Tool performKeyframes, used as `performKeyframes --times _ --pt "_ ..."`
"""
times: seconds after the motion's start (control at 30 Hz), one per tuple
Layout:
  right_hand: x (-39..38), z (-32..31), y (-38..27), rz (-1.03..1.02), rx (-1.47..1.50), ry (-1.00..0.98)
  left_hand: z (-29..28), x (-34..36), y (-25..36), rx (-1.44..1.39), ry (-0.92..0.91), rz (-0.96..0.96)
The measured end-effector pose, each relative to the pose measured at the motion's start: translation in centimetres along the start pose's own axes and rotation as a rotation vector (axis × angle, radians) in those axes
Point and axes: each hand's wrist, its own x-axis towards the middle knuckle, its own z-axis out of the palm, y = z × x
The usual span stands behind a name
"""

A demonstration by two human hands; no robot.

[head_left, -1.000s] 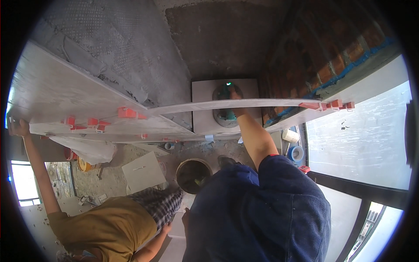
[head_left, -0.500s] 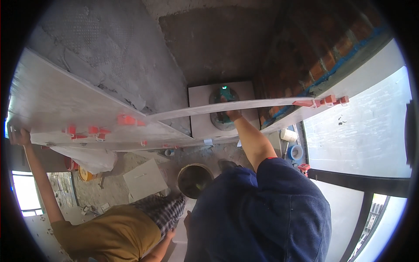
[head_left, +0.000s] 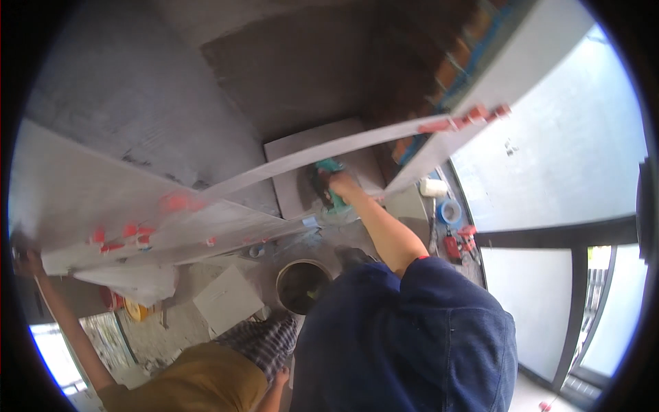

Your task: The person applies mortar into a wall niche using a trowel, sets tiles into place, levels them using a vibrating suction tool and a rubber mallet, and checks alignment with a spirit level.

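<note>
My right hand (head_left: 342, 186) is closed round the grip of a green tile vibrator (head_left: 331, 165) with a round base. The tool is over the near half of a light grey square tile (head_left: 288, 191), which lies in a recess between walls. It looks tilted, but blur hides whether its base touches the tile. A long, narrow light strip (head_left: 302, 150) spans the recess, just beyond my hand. I cannot see my left hand.
Red tile clips (head_left: 473, 115) grip the panel edges. At left, a co-worker's hand (head_left: 27, 263) touches the panel. A bucket (head_left: 303, 287) stands before me, near a loose tile (head_left: 228, 296). A white mallet (head_left: 432, 187) and blue tape roll (head_left: 449, 211) lie at right.
My right hand has drawn the tile vibrator from the tile's middle, under the strip, toward me and slightly left. My view has also turned.
</note>
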Motion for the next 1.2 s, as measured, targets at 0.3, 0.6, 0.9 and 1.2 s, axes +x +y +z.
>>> performKeyframes --times 0.3,0.6,0.9,1.2 --pt "-17.3 -5.0 13.4 0.052 -0.165 0.0 -0.9 10.1 3.3 -0.256 -0.297 0.078" --pt "-37.6 -9.4 26.1 0.267 -0.018 0.495 -3.7 11.6 10.4 -0.408 -0.588 0.186" --pt "-36.1 -15.6 46.1 0.549 0.348 0.905 -3.5 15.7 19.1 -0.652 -0.601 -0.013" --pt "-30.1 -19.4 53.4 0.7 -0.001 0.973 -5.4 14.7 25.3 -0.718 -0.424 -0.133"
